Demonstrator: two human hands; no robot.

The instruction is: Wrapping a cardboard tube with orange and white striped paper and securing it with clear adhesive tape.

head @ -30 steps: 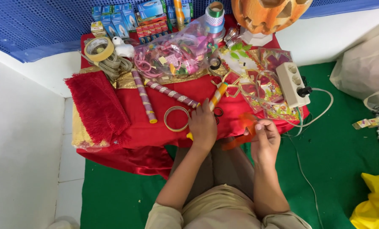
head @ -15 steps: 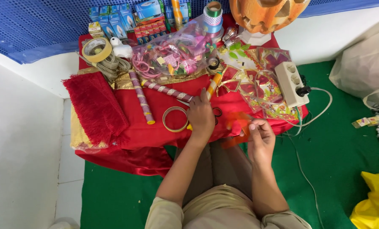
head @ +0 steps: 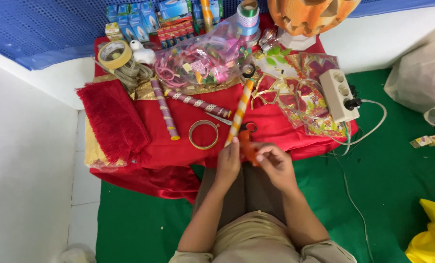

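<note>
Glossy striped wrapping on the orange-and-white roll (head: 240, 112), smooth and shiny. Red cloth (head: 178, 151) beneath looks satiny with soft folds. Far left, the fringed red trim (head: 111, 119) is rough and fuzzy. Gold ring (head: 203, 134) gleams like foil. Green floor mat (head: 388, 180) is matt felt.

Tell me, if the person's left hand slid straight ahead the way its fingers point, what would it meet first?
Probably the orange-and-white striped stick: the left hand points up the red cloth, its fingertips already at the stick's near end. Depth is hard to judge.
</note>
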